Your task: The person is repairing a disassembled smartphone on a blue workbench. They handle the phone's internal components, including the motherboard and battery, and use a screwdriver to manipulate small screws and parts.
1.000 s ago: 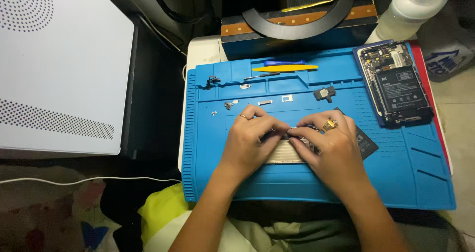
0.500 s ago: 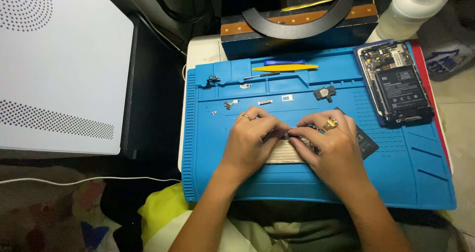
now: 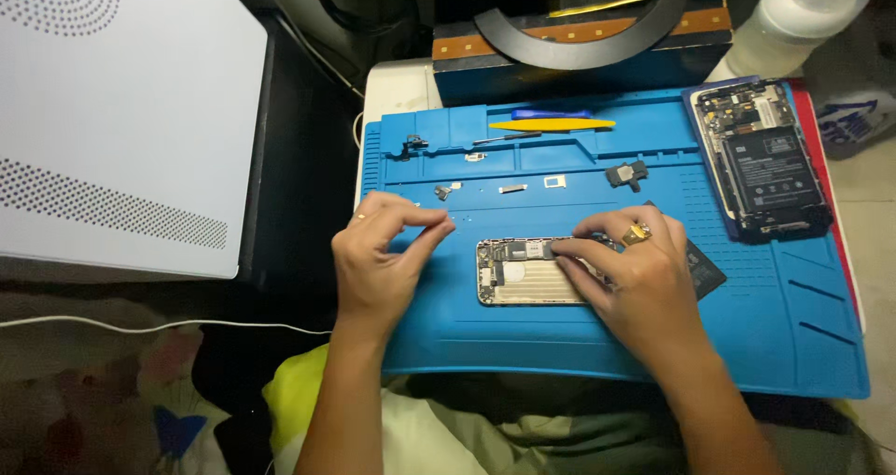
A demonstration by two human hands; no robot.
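Since the earlier frame the left hand [image 3: 381, 260] has lifted off the opened phone frame [image 3: 523, 272] and drawn away to the left, leaving the frame's left half uncovered; half a second ago both hands were bunched together over it. The left hand now hovers over the left part of the blue repair mat [image 3: 793, 326], thumb and fingertips pinched close together; whether anything tiny sits between them cannot be told. The right hand [image 3: 635, 284], wearing a ring, rests palm down on the right end of the phone frame, fingers stretched flat along its upper edge and pressing it onto the mat, not closed around anything. The frame lies flat at the centre of the mat, its long side running left to right. A dark flat part [image 3: 702, 268] peeks out from under the right hand's far side.

In the upper right of the frame a second disassembled phone with a black battery [image 3: 763, 162] lies on the mat. Along the mat's top trough lie a yellow pry tool [image 3: 551, 125] and a blue pry tool [image 3: 549, 114]. Small screws and brackets [image 3: 444, 191] are scattered above the hands. A white perforated box [image 3: 112, 111] fills the upper left.
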